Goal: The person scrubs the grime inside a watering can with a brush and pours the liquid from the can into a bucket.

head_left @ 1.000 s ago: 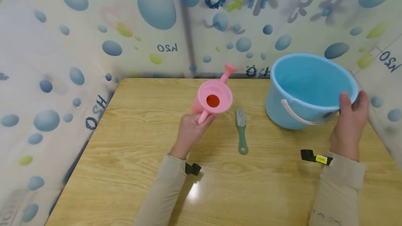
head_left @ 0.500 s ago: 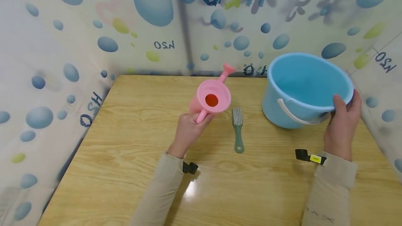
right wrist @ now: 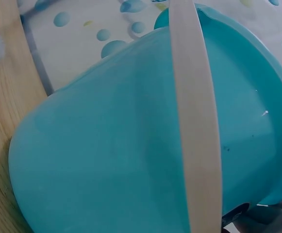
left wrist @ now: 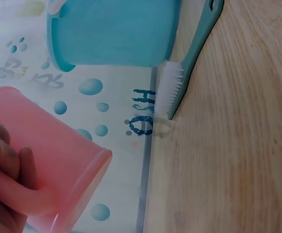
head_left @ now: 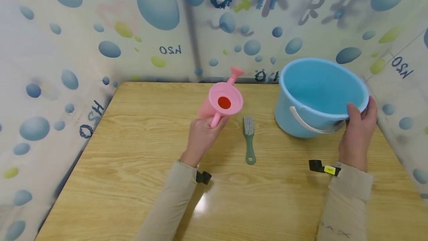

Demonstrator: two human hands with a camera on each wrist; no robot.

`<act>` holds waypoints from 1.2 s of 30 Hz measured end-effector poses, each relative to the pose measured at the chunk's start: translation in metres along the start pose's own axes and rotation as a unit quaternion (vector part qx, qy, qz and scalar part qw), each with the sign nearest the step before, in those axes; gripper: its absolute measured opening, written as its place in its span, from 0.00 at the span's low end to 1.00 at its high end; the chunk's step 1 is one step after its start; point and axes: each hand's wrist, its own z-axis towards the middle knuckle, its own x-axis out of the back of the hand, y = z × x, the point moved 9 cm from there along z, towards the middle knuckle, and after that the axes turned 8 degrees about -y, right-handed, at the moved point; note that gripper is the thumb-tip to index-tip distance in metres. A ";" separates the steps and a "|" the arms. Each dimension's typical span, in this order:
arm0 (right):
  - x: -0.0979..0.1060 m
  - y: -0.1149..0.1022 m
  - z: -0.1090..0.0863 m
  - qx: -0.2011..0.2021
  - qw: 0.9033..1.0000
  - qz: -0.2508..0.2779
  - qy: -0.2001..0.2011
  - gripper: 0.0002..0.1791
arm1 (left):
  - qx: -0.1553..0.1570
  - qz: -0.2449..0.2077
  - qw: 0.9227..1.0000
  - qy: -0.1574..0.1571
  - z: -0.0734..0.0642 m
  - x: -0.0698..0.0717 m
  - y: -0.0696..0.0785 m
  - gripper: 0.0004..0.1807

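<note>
My left hand (head_left: 203, 137) grips the handle of a pink watering can (head_left: 208, 105), its spout pointing toward the back wall; in the left wrist view the fingers (left wrist: 5, 155) curl around that handle. Through the can's round top hole an orange-red inside shows. At the right, my right hand (head_left: 357, 133) holds the rim of a light blue bucket (head_left: 301, 118), thumb on the near side. A white bail handle (head_left: 309, 124) hangs down the bucket's front, and the right wrist view shows this handle (right wrist: 196, 116) crossing the bucket wall. The bucket's visible inside holds nothing.
Between the can and the bucket, a green brush (head_left: 249, 140) with pale bristles lies on the wooden table (head_left: 133, 166). A patterned wall sheet (head_left: 160, 62) rises behind the table and along both sides.
The whole head view has shifted, so the table, bucket and brush appear slightly farther left. The watering can tilts a little differently; both hands keep their holds.
</note>
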 end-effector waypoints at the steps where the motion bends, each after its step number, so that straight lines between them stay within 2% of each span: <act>1: 0.000 0.000 0.000 0.001 1.000 -0.003 0.003 0.30 | 0.006 -0.009 1.000 -0.001 0.001 -0.001 -0.001 0.26; 5: 0.001 0.001 0.001 0.002 1.000 -0.006 0.017 0.30 | 0.035 -0.050 0.998 -0.019 0.006 -0.005 -0.002 0.24; 12: 0.000 -0.003 0.001 0.003 1.000 -0.002 0.029 0.31 | 0.068 -0.074 0.994 -0.035 0.015 -0.010 -0.003 0.20; 15: 0.000 -0.003 0.001 0.004 0.999 -0.004 0.032 0.31 | 0.073 -0.079 0.993 -0.041 0.018 -0.013 -0.002 0.21; 19: 0.001 -0.001 -0.001 -0.002 0.999 -0.013 0.035 0.30 | 0.051 -0.058 0.996 -0.045 0.022 -0.015 0.005 0.25; 23: 0.001 -0.001 -0.004 0.005 0.999 -0.016 0.037 0.30 | 0.026 -0.013 0.999 -0.045 0.028 -0.017 0.016 0.28; 30: 0.001 -0.002 -0.005 0.023 0.999 -0.007 0.038 0.30 | 0.015 0.010 0.998 -0.059 0.038 -0.023 0.024 0.28; 36: 0.002 0.000 -0.005 0.019 0.999 -0.007 0.035 0.30 | -0.014 0.046 0.997 -0.064 0.048 -0.027 0.034 0.28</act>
